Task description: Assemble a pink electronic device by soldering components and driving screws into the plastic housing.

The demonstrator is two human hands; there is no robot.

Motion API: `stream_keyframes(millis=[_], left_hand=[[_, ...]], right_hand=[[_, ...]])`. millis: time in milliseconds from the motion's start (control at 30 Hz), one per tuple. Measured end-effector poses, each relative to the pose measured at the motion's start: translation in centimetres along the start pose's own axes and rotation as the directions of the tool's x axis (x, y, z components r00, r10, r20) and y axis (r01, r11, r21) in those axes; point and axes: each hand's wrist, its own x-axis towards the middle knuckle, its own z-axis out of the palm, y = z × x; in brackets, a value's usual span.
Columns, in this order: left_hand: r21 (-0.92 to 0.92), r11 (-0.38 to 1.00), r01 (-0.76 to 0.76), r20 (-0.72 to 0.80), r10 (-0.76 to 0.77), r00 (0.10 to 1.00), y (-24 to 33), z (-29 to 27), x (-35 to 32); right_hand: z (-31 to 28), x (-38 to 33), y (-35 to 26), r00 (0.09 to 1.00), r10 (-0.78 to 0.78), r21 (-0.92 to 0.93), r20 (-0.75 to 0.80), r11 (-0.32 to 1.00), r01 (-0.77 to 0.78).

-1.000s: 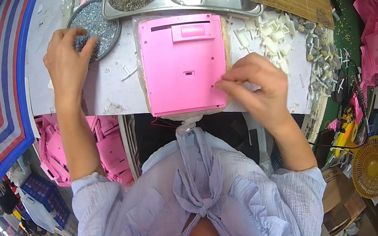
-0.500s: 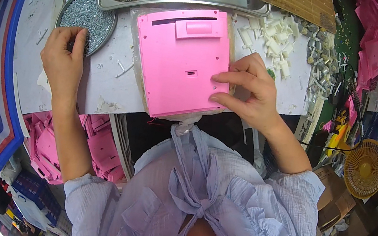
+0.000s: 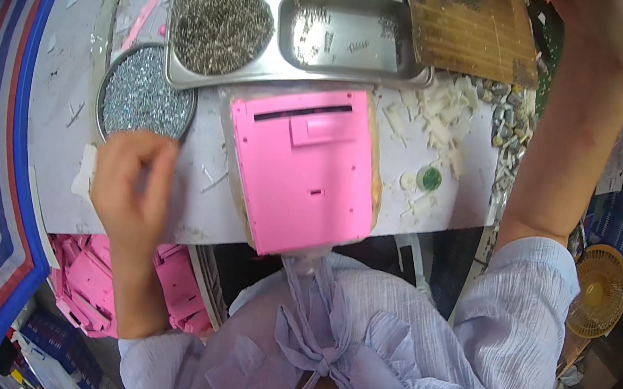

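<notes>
A pink plastic panel point(image 3: 307, 169) with a dark slot near its far edge lies on a padded, plastic-wrapped block in front of me. My left hand point(image 3: 132, 186), slightly blurred, is just nearer than the round bowl of small silvery screws point(image 3: 146, 99). Its fingers curl in toward the thumb; anything held between them is too small or smeared to make out. My right arm reaches to the far right, beyond the brown board point(image 3: 472, 28). The right hand point(image 3: 596, 16) is cut by the top edge, with its fingers hidden.
A steel compartment tray point(image 3: 286, 68) holds many small springs at the back. White plastic pieces point(image 3: 445, 122) and a green round item point(image 3: 429, 178) lie right of the panel. More pink parts point(image 3: 91, 274) are below the table at left. A yellow fan point(image 3: 603, 281) stands at right.
My right hand has left the pink panel and swung far to the upper right. My left hand has drawn back from the screw bowl. The view has shifted, so the table appears lower.
</notes>
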Motion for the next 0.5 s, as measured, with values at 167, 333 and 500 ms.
stream_keyframes(millis=[167, 333, 500], left_hand=[[-0.217, 0.955, -0.202, 0.166, 0.24, 0.957, 5.4, 1.9, -1.3], [-0.36, 0.904, -0.23, 0.147, 0.298, 0.943, 7.5, 5.2, 0.0], [-0.373, 0.899, -0.227, 0.137, 0.296, 0.945, 7.2, 6.0, 0.0]], right_hand=[[0.5, -5.5, 0.4, 0.978, 0.061, 0.644, 0.2, 0.744, -0.178], [3.3, -10.7, -1.0, 0.954, -0.213, 0.834, 0.211, 0.548, -0.062], [4.3, -11.9, -1.0, 0.965, -0.218, 0.852, 0.143, 0.524, -0.008]])
